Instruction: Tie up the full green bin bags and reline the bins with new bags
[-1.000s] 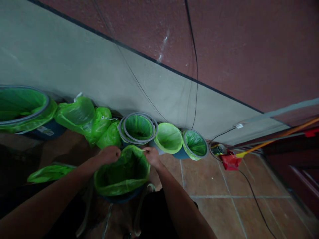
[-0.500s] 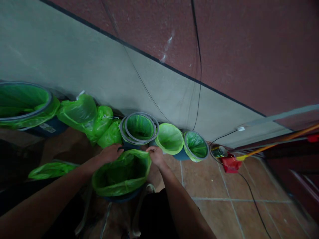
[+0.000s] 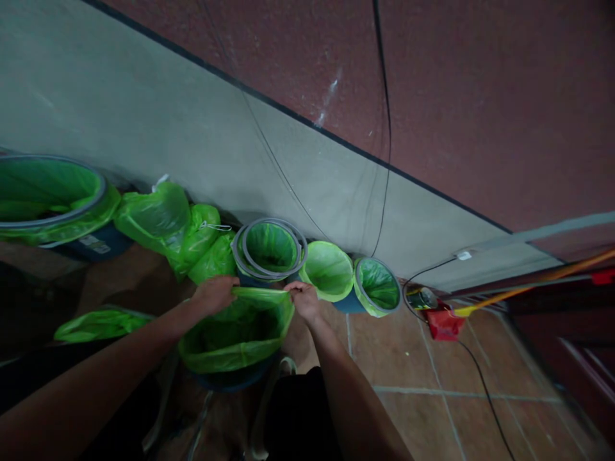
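A green garbage bag (image 3: 230, 357) lines a dark blue bin (image 3: 235, 381) that stands between my feet. My left hand (image 3: 216, 294) is closed on the bag's far rim at its left part. On the right part of the same rim, my right hand (image 3: 302, 298) pinches the plastic. Between the two hands the rim is stretched fairly straight. The bag's mouth is wide, and its inside is too dark to make out. Just beyond my hands stands a lined bin with grey rings (image 3: 271, 246) round its top.
Along the wall are a large lined bin (image 3: 103, 224), tied green bags (image 3: 158, 214), a bin with a pale green liner (image 3: 329, 269) and another grey-rimmed bin (image 3: 379, 285). A red dustpan (image 3: 444, 323) and a cable (image 3: 485, 384) lie right. Another green bag (image 3: 100, 325) is at left.
The bag's far rim between my hands has been drawn straighter and tauter. My right hand has shifted slightly right. The camera view has moved a little.
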`<control>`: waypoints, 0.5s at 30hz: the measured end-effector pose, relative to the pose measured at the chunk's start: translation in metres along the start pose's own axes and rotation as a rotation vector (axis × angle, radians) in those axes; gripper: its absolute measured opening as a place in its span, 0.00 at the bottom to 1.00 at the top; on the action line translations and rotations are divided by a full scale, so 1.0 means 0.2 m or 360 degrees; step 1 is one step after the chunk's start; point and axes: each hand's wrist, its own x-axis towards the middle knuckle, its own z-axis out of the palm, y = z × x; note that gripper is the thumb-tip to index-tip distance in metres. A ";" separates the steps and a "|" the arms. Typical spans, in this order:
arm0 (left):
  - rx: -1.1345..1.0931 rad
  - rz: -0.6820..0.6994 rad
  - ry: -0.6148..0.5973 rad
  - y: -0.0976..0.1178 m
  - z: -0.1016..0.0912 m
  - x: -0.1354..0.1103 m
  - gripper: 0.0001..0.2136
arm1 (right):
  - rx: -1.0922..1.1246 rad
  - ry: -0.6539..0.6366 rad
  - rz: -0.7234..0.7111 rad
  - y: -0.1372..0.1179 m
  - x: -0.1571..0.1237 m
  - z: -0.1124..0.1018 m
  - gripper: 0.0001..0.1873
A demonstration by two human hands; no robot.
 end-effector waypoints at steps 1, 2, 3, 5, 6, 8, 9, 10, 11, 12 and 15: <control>0.0050 -0.0084 0.0095 0.00 -0.03 -0.01 0.15 | 0.0048 0.0036 0.0015 -0.01 0.00 -0.01 0.08; 0.0090 -0.0158 0.0179 0.01 -0.06 -0.02 0.15 | 0.0090 0.0071 0.0032 -0.02 0.00 -0.02 0.07; 0.0126 -0.0217 0.0255 0.01 -0.09 -0.04 0.16 | 0.0123 0.0091 0.0049 -0.03 0.01 -0.03 0.07; 0.0174 -0.0312 0.0348 0.02 -0.13 -0.06 0.16 | 0.0132 0.0066 0.0067 -0.04 0.00 -0.04 0.08; 0.0182 -0.0341 0.0360 0.02 -0.14 -0.07 0.16 | 0.0101 0.0024 0.0063 -0.05 0.00 -0.05 0.09; 0.0212 -0.0379 0.0358 0.01 -0.15 -0.09 0.16 | -0.0119 -0.0055 0.0029 -0.06 -0.01 -0.07 0.12; 0.0244 -0.0387 0.0352 0.01 -0.16 -0.10 0.17 | -0.0318 -0.0077 0.0020 -0.07 -0.02 -0.07 0.13; 0.0285 -0.0390 0.0342 0.00 -0.16 -0.11 0.17 | -0.0550 -0.0090 0.0024 -0.07 -0.03 -0.08 0.13; 0.0332 -0.0388 0.0335 -0.02 -0.16 -0.12 0.16 | -0.0783 -0.0102 0.0039 -0.08 -0.04 -0.09 0.14; 0.0375 -0.0395 0.0319 -0.04 -0.17 -0.13 0.15 | -0.0985 -0.0110 0.0063 -0.09 -0.05 -0.10 0.13; 0.0374 -0.0477 0.0172 -0.11 -0.21 -0.15 0.13 | -0.1244 -0.0125 0.0066 -0.12 -0.07 -0.12 0.12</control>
